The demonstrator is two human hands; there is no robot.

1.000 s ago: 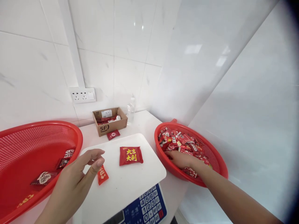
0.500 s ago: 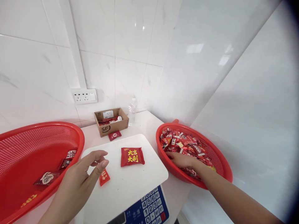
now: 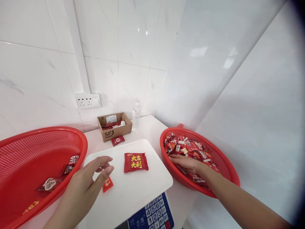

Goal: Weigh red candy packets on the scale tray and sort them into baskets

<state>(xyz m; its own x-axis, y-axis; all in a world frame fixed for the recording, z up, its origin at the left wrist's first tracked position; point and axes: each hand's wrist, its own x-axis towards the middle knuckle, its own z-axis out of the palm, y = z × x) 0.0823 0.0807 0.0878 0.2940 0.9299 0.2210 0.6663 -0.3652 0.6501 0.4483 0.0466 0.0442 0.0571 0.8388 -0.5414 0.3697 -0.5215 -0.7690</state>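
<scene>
My left hand [image 3: 87, 186] hovers over the left side of a white scale platter [image 3: 133, 190]. Its thumb and fingers are apart with nothing between them. Beneath the fingertips a small orange-red packet [image 3: 108, 185] lies on the platter, partly covered by the hand. A larger square red packet [image 3: 136, 162] with yellow characters lies flat near the platter's middle. My right hand [image 3: 187, 163] reaches into the right red basket [image 3: 175, 183], among many small red snack packets [image 3: 193, 147]. Its fingers are stretched out and touch the packets; the undersides are hidden.
On the left stands another red basket [image 3: 82, 140] with several packets inside. A cardboard box [image 3: 121, 129] with packets sits behind the scale, a dark red packet [image 3: 118, 140] before it and a clear bottle [image 3: 135, 116] beside it. The scale's blue keypad [image 3: 153, 213] faces me.
My right hand has shifted slightly within the basket, its fingers now straighter and showing more, and some packets there have moved. My left hand keeps its pose. The whole view has shifted slightly.
</scene>
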